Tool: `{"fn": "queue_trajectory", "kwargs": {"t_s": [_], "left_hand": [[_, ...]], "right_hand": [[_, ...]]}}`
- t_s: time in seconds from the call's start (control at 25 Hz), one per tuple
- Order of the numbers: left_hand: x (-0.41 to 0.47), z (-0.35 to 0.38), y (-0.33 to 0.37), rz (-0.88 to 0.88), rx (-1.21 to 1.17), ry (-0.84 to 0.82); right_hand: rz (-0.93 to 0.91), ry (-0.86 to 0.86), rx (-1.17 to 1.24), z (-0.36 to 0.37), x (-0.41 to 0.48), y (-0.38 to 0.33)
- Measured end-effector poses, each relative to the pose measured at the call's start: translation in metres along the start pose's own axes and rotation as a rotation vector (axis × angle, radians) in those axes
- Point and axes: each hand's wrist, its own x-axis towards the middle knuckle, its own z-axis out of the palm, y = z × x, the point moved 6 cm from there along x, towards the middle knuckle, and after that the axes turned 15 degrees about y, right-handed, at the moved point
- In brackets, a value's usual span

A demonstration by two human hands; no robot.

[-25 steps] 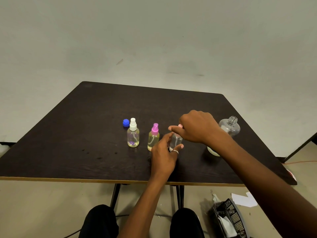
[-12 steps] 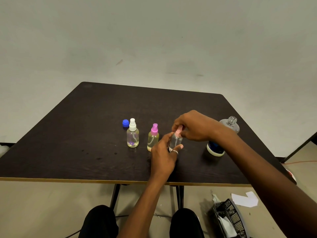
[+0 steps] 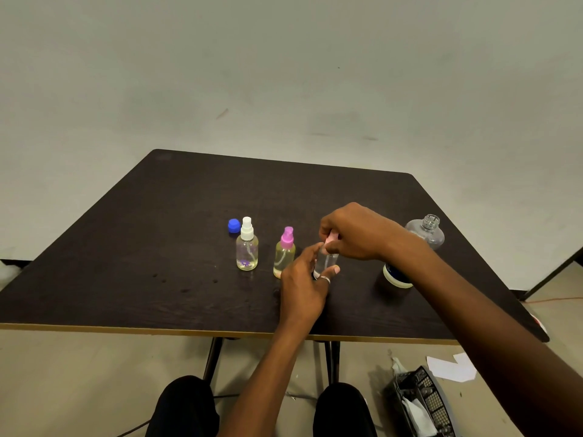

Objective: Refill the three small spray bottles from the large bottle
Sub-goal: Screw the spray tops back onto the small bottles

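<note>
Three small spray bottles stand in a row on the dark table (image 3: 157,247). The white-topped bottle (image 3: 247,247) and the magenta-topped bottle (image 3: 284,255) hold pale yellow liquid and stand free. My left hand (image 3: 304,279) grips the clear body of the third small bottle (image 3: 326,263). My right hand (image 3: 353,233) pinches its pale pink spray top (image 3: 332,238) from above. The large clear bottle (image 3: 422,234) stands uncapped behind my right forearm, its lower part hidden. Its blue cap (image 3: 233,225) lies behind the white-topped bottle.
A black mesh basket (image 3: 422,402) with paper in it sits on the floor at lower right, next to a white paper scrap (image 3: 451,367). My knees show below the table's front edge. A plain wall stands behind the table.
My right hand has shifted slightly, uncovering the pink spray top it pinches on the third bottle. My left hand has kept hold of the bottle's body.
</note>
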Motion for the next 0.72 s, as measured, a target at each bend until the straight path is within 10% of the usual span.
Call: {"fn": "queue_trajectory", "kwargs": {"t_s": [0.72], "left_hand": [[0.000, -0.004, 0.007, -0.001, 0.076, 0.060]], "right_hand": [[0.214, 0.204, 0.084, 0.008, -0.011, 0.012]]}}
